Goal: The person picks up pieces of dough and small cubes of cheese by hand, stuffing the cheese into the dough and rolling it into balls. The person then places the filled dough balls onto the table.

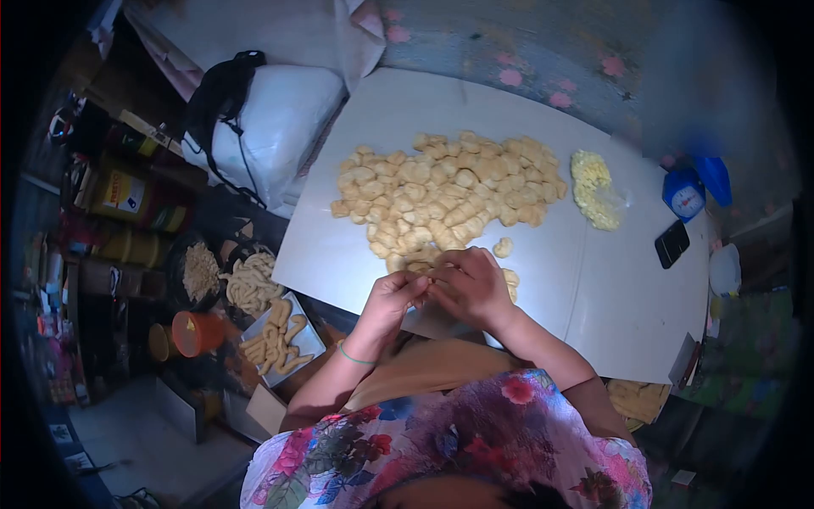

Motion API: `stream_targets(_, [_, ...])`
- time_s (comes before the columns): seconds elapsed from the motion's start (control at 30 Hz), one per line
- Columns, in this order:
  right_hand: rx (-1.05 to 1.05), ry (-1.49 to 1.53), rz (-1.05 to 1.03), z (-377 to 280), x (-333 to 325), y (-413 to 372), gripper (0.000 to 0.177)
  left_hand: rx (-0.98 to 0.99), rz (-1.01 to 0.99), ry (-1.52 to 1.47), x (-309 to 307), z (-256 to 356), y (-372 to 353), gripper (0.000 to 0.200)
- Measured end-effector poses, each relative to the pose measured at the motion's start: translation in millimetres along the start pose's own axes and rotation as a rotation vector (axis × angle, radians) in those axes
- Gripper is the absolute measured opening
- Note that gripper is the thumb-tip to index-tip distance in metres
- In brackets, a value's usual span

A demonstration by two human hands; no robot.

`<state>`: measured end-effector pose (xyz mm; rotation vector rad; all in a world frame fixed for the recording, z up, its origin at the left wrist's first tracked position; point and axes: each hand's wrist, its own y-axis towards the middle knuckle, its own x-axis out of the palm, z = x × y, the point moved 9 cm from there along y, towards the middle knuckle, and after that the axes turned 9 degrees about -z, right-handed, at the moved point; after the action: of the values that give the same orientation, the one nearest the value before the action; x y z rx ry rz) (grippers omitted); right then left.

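At the table's near edge, my left hand point(397, 295) and my right hand point(476, 287) meet with their fingertips together. Both have their fingers pinched, and whatever is between them is too small and covered to name. Just beyond them spreads a large heap of pale round dough pieces point(454, 182) on the white table point(543, 297). One loose dough piece point(503, 248) lies beside my right hand, and a few more are partly hidden behind it. A pile of small pale yellow bits point(593, 188) rests on clear plastic to the right of the heap.
A blue kitchen scale point(683, 197) and a black phone point(671, 245) are at the table's right end. Left of the table are a tray point(309, 336) of dough strips, more coiled dough point(254, 284), an orange container point(197, 332) and a white plastic-wrapped bundle point(284, 119).
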<state>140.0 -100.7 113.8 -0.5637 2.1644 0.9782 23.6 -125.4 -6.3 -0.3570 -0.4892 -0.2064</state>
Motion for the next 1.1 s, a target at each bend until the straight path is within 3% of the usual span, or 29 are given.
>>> stream_targets(0.2, [0.023, 0.038, -0.096, -6.6, 48.2, 30.9, 0.021, 0.033, 0.021, 0.107, -39.5, 34.1, -11.7, 0.018])
stream_targets(0.3, [0.165, 0.300, -0.180, 12.3, 71.8, 45.2, 0.015, 0.086, 0.052, 0.141, -59.7, 46.8, -14.7, 0.018])
stream_targets(0.33, [0.242, 0.527, -0.214, 19.2, 78.7, 53.0, 0.011, 0.105, 0.065, 0.163, -65.8, 50.0, -12.9, 0.019])
stream_targets(0.47, [0.501, 0.443, -0.007, 82.8, 86.7, 61.5, 0.009, 0.213, 0.115, 0.180, -96.7, 55.7, -4.1, 0.014])
stream_targets(0.57, [0.331, 0.042, -0.068, 95.7, 107.3, 68.7, 0.010, 0.257, 0.141, 0.317, -114.0, 49.7, 6.5, 0.013])
stream_targets(0.6, [0.469, -0.091, -0.379, 80.9, 116.1, 77.2, 0.011, 0.292, 0.151, 0.401, -116.7, 49.9, 9.8, 0.013])
stream_targets(0.7, [0.524, -0.101, -0.568, 49.1, 116.7, 77.1, 0.010, 0.339, 0.177, 0.643, -118.0, 54.0, 18.1, 0.013])
stream_targets(0.73, [0.505, 0.047, -0.521, 44.1, 113.0, 72.7, 0.013, 0.309, 0.183, 0.718, -117.2, 54.0, 19.8, 0.013])
stream_targets(0.83, [0.438, 0.039, -0.456, 30.3, 106.5, 61.7, 0.014, 0.200, 0.151, 0.842, -104.2, 60.0, 18.5, 0.014])
stream_targets(0.87, [0.385, 0.108, -0.423, 30.8, 106.2, 55.2, 0.015, 0.163, 0.133, 0.868, -98.9, 62.0, 17.5, 0.014])
stream_targets(0.97, [0.367, 0.389, -0.372, 35.1, 103.7, 37.3, 0.020, 0.327, 0.013, 0.749, -78.1, 69.6, 8.7, 0.012])
stream_targets(1.0, [0.453, 0.634, -0.129, 63.7, 119.9, 8.5, 0.032, 0.326, -0.002, 0.578, -78.2, 67.4, 8.1, 0.011])
stream_targets(1.07, [0.513, 1.087, 0.005, 61.9, 106.7, 9.5, 0.037, 0.316, -0.032, 0.233, -76.5, 60.2, 7.3, 0.011])
stream_targets(1.1, [0.538, 1.312, 0.077, 58.3, 97.9, 11.2, 0.040, 0.349, -0.050, 0.235, -68.1, 65.4, 5.0, 0.010])
